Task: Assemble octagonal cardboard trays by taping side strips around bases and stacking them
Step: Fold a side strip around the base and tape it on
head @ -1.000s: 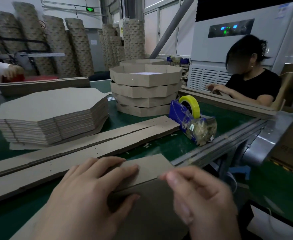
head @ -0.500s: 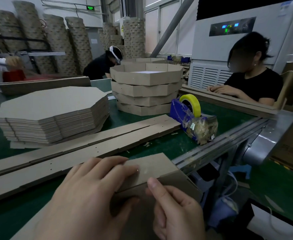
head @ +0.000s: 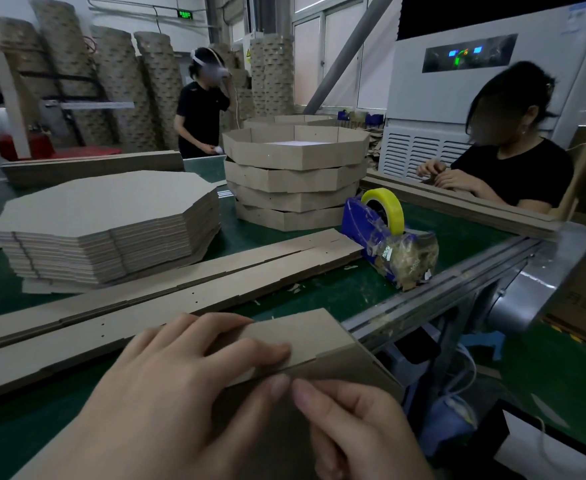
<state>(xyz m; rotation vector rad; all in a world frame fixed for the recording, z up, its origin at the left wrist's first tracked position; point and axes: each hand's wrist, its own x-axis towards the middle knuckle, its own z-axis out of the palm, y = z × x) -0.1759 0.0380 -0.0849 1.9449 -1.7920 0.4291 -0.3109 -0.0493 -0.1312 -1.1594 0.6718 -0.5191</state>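
Side strip [head: 305,336] — lower part hidden.

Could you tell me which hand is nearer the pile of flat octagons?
Left: the left hand lies in front of the pile; the right hand is farther right.

Dim indoor light, wide-angle edge bending, near hands slightly soft.
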